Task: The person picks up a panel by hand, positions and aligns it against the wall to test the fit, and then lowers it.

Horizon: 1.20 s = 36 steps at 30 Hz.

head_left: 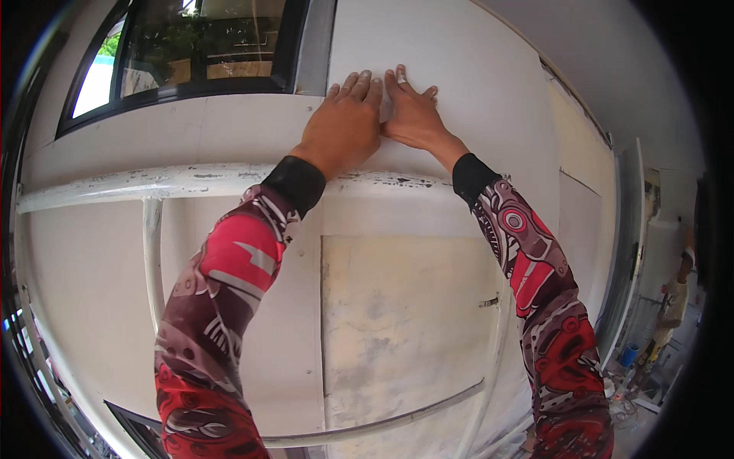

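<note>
Both my arms reach up and forward, in sleeves patterned in red, grey and black with black cuffs. My left hand [343,126] lies flat with its fingers stretched out on a smooth white wall panel [447,57]. Just to its right, my right hand [415,115] also rests on the panel, fingers extended and thumb apart. A white patch covers part of one of its fingers. The two hands nearly meet, close to the panel's left edge. Neither hand visibly grips anything, though the palms are hidden against the panel.
A black-framed window [206,53] is at upper left. A chipped white scaffold pipe [145,183] crosses below my hands. Under it, a stained yellowish wall area [405,306] shows beside pale panels. At far right a person [673,302] stands near a blue bucket [629,354] and floor clutter.
</note>
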{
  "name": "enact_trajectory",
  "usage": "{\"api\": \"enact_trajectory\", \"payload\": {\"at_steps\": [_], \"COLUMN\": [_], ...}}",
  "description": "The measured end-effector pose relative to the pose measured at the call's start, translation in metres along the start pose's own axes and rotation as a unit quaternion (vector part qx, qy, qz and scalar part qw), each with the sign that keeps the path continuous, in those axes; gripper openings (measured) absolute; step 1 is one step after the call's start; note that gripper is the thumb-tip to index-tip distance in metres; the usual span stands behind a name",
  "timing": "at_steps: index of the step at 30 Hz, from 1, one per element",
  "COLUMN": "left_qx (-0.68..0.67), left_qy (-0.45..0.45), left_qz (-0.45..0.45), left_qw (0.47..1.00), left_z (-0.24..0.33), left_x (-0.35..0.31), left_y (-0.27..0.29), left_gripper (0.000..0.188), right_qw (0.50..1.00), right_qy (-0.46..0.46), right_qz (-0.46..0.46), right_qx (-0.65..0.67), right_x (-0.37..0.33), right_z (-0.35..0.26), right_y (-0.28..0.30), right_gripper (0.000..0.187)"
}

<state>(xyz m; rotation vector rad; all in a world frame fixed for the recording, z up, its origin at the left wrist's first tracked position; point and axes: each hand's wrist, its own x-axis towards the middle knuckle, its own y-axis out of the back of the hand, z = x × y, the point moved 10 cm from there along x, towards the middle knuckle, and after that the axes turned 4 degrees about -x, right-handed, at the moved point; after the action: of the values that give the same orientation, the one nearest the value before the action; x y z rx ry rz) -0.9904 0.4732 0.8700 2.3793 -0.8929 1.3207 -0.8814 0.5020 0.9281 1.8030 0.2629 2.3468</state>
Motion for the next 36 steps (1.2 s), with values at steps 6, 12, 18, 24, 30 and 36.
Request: {"api": "enact_trajectory", "payload": {"at_steps": [6, 12, 18, 24, 30, 36], "left_qx": [-0.12, 0.146, 0.147, 0.125, 0.138, 0.127], "left_qy": [0.158, 0.173, 0.24, 0.254, 0.274, 0.289], "left_qz": [-0.002, -0.12, -0.176, -0.205, -0.217, -0.206], "left_qw": [0.98, 0.967, 0.943, 0.937, 0.927, 0.926], "left_z": [-0.043, -0.117, -0.215, -0.259, -0.288, -0.273], "left_x": [0.016, -0.067, -0.131, -0.167, -0.188, -0.186], "left_y": [-0.024, -0.025, -0.036, -0.08, -0.059, -0.07], "left_gripper": [0.059, 0.075, 0.075, 0.074, 0.075, 0.074], "right_qw": [0.998, 0.944, 0.987, 0.935, 0.903, 0.885], "right_qy": [0.054, 0.058, -0.111, -0.325, -0.403, -0.447], "right_qz": [-0.006, -0.08, 0.111, 0.03, 0.009, 0.042], "right_qx": [-0.014, 0.314, -0.038, -0.141, -0.151, -0.127], "right_x": [0.005, -0.017, -0.125, -0.248, -0.199, -0.201], "right_z": [-0.015, 0.006, 0.266, 0.443, 0.353, 0.375], "right_y": [0.001, -0.019, -0.088, -0.114, -0.128, -0.114], "right_gripper": [0.1, 0.086, 0.081, 0.089, 0.07, 0.064]}}
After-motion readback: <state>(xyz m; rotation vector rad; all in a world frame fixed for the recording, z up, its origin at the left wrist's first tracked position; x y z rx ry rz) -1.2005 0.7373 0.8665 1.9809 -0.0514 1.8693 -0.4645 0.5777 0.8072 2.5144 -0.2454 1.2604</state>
